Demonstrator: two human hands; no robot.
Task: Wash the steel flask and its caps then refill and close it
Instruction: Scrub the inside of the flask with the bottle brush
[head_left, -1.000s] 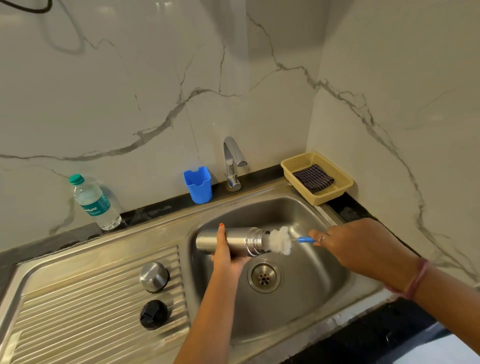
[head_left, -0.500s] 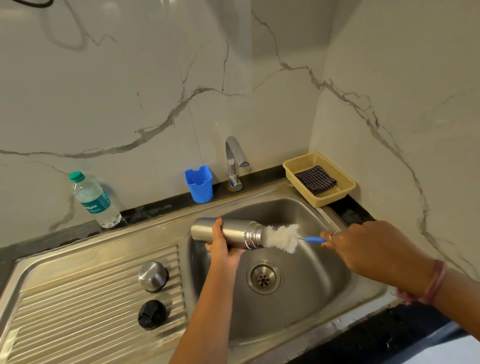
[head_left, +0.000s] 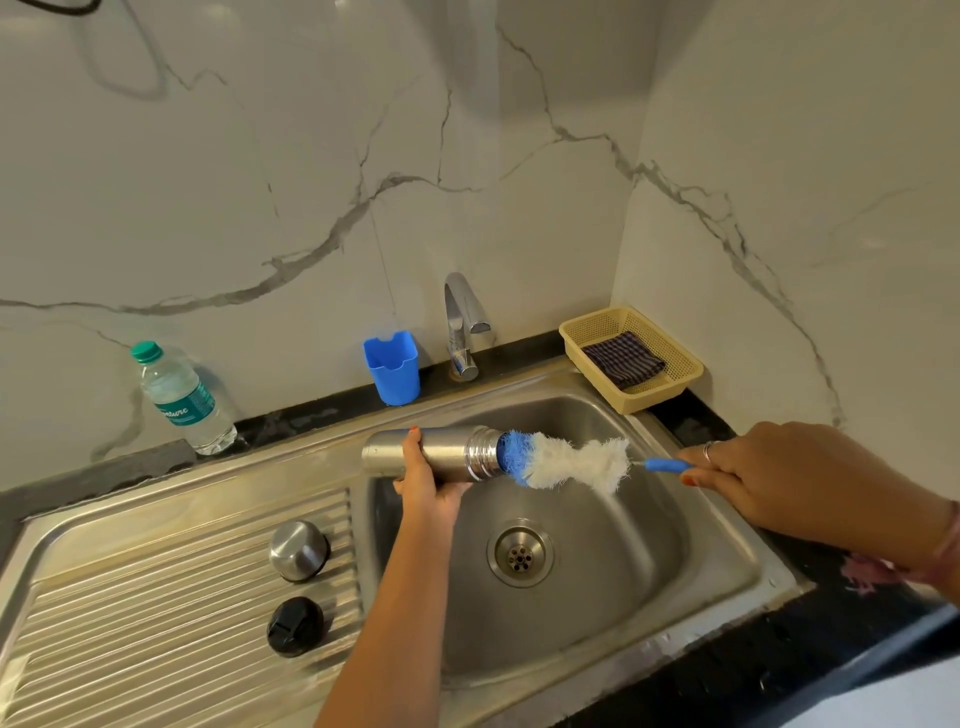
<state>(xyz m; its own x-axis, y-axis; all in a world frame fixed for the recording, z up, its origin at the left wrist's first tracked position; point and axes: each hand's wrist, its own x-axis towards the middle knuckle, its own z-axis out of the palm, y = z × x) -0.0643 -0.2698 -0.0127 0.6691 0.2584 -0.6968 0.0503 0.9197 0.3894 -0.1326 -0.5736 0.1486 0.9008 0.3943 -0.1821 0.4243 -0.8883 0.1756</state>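
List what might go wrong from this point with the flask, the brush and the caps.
1. The steel flask lies level over the sink, held only by the left hand; wet, it might slip and drop.
2. The bottle brush, gripped by the right hand and nearly out of the flask's mouth, may flick water as its bristles spring free.
3. The steel cap and black cap sit on the ridged drainboard near the left forearm, which could knock them.

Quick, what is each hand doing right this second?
Left hand: closed around the steel flask, holding it sideways over the sink.
Right hand: closed on the blue handle of the bottle brush.
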